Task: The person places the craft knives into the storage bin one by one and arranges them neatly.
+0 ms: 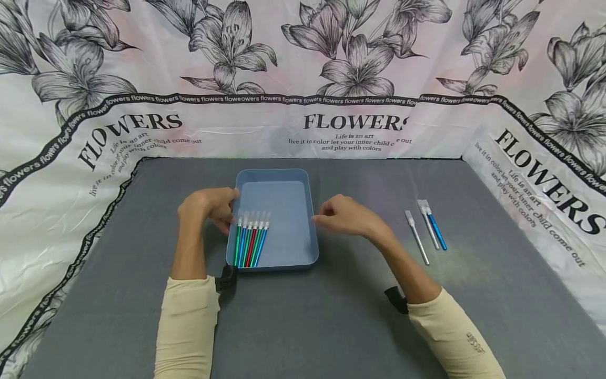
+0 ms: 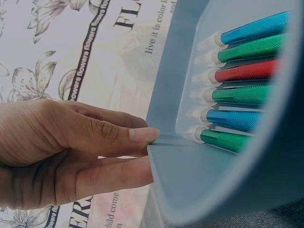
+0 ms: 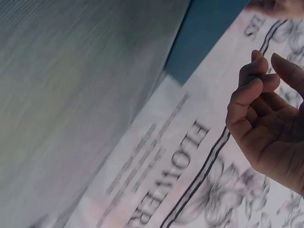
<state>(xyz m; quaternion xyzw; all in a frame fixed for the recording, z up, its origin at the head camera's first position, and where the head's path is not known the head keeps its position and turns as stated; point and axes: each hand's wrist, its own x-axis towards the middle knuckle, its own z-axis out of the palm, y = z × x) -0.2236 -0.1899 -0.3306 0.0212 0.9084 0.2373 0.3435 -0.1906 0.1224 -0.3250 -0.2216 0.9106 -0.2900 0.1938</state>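
Observation:
A blue-grey rectangular tray (image 1: 291, 226) lies on the table with several craft knives (image 1: 253, 242) side by side in its near left part. Their knurled handles are green, blue and red, and clear caps cover the tips, all pointing to the far side. My left hand (image 1: 208, 207) pinches the tray's left wall, thumb on the rim and fingers outside, as the left wrist view shows. Beside the tray's right rim is my right hand (image 1: 349, 217), its fingers loosely curled around nothing.
To the right on the grey table (image 1: 341, 326) lie a silver craft knife (image 1: 417, 239), and farther right another silver knife (image 1: 429, 227) beside a blue one (image 1: 437, 231). A white sheet (image 1: 255, 126) printed with flowers stands along the back and sides.

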